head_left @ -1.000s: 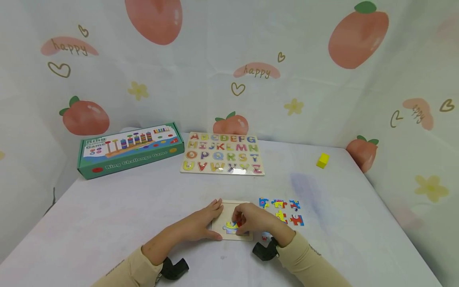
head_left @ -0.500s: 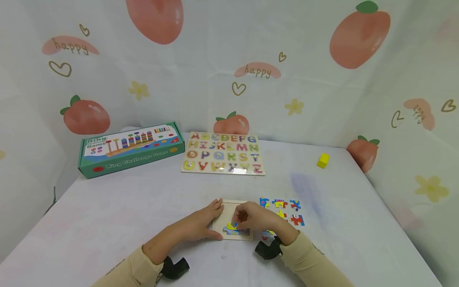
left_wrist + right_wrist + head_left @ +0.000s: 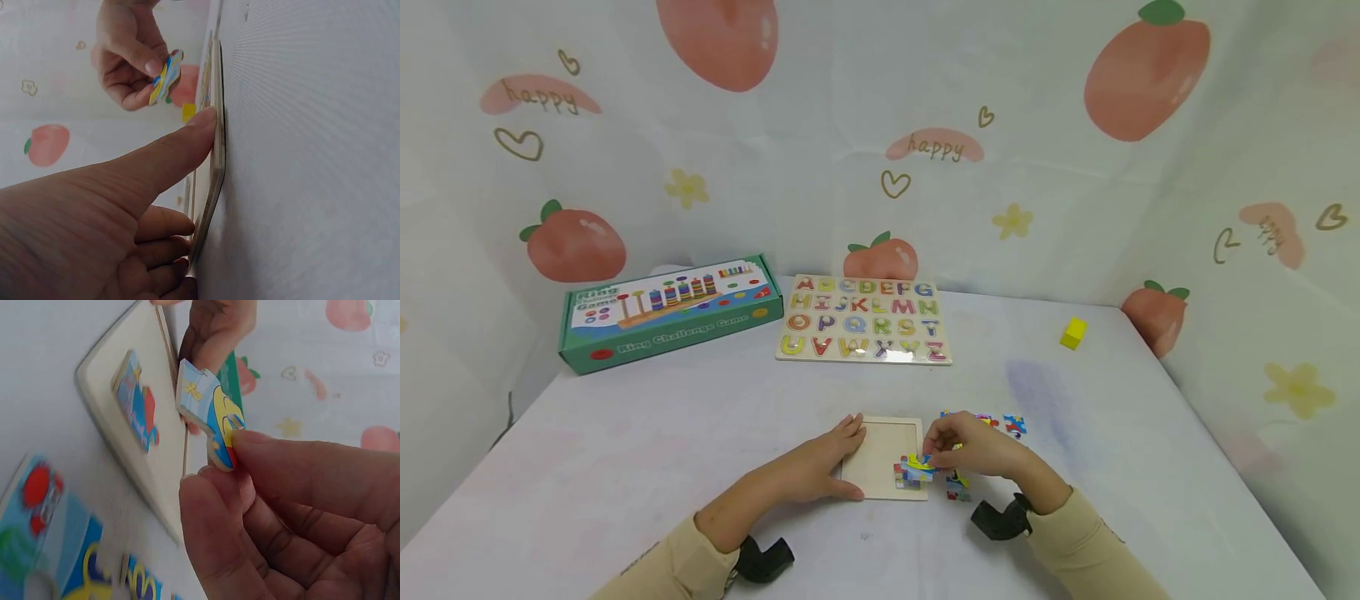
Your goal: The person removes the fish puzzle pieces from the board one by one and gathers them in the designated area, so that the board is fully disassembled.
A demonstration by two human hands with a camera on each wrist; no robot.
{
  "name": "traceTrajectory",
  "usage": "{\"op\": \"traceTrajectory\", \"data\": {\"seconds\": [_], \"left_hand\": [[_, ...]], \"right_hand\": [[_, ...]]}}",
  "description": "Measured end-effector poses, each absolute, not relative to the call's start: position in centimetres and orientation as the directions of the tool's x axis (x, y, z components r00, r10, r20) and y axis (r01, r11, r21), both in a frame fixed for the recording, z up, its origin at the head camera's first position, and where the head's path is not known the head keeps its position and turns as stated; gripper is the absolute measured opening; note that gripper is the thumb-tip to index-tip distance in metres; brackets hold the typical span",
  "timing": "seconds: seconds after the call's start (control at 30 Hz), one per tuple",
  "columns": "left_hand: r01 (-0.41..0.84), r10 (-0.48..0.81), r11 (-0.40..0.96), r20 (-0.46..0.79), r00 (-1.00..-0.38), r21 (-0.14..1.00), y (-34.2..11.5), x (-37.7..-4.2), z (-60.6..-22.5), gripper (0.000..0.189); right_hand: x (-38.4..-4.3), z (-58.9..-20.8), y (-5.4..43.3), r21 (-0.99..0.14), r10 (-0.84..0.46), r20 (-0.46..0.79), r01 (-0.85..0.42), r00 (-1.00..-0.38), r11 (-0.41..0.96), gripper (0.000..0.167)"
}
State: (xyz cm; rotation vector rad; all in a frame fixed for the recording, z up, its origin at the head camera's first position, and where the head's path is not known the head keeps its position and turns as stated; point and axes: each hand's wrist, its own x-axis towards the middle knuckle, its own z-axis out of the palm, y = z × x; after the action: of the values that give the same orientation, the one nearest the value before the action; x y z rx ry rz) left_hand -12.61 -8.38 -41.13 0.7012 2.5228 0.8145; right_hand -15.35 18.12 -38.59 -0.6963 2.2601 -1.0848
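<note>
My right hand [image 3: 981,446] pinches a yellow and blue jigsaw piece [image 3: 209,403] between thumb and fingers, tilted above the right side of a small wooden puzzle tray [image 3: 883,446]. Inside the tray, near its lower right, lies another jigsaw piece [image 3: 134,403] with blue and red print. My left hand [image 3: 816,467] rests at the tray's left side, its thumb pressing the near edge and its fingers spread along the far part. In the left wrist view the thumb [image 3: 178,150] lies straight against the tray's rim.
More jigsaw pieces lie right of the tray, one near piece [image 3: 958,486] and a far one [image 3: 1014,425]; my right hand covers some. Behind are a wooden alphabet board [image 3: 863,319], a green Ring Challenge Game box [image 3: 672,312] and a yellow block [image 3: 1073,333].
My right hand has moved right and lifted the yellow and blue jigsaw piece off the tray, leaving one piece at the lower right. My left hand has stayed in place.
</note>
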Motion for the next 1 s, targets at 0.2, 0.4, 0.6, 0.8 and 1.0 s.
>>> {"op": "traceTrajectory", "data": {"seconds": [0.2,0.4,0.6,0.8,1.0], "left_hand": [[0.330,0.558,0.711,-0.213,-0.802,0.621,-8.5,-12.5,-41.2,0.090],[0.332,0.555,0.716,-0.213,-0.804,0.614,-8.6,-12.4,-41.2,0.089],[0.332,0.555,0.715,-0.211,-0.805,0.616,-8.5,-12.4,-41.2,0.089],[0.329,0.552,0.721,-0.217,-0.805,0.610,-8.6,-12.4,-41.1,0.089],[0.327,0.557,0.710,-0.213,-0.803,0.624,-8.5,-12.4,-41.1,0.089]], "right_hand": [[-15.0,-38.5,20.3,-0.800,-0.600,-0.255,-0.184,-0.758,0.572,0.007],[-14.5,-38.5,22.0,-0.814,-0.570,-0.259,-0.142,-0.780,0.564,0.010],[-14.2,-38.8,23.4,-0.822,-0.546,-0.270,-0.105,-0.793,0.560,0.012],[-13.6,-38.8,24.7,-0.833,-0.541,-0.270,-0.089,-0.796,0.546,0.014],[-13.1,-39.0,25.8,-0.817,-0.483,-0.302,-0.038,-0.822,0.575,0.014]]}}
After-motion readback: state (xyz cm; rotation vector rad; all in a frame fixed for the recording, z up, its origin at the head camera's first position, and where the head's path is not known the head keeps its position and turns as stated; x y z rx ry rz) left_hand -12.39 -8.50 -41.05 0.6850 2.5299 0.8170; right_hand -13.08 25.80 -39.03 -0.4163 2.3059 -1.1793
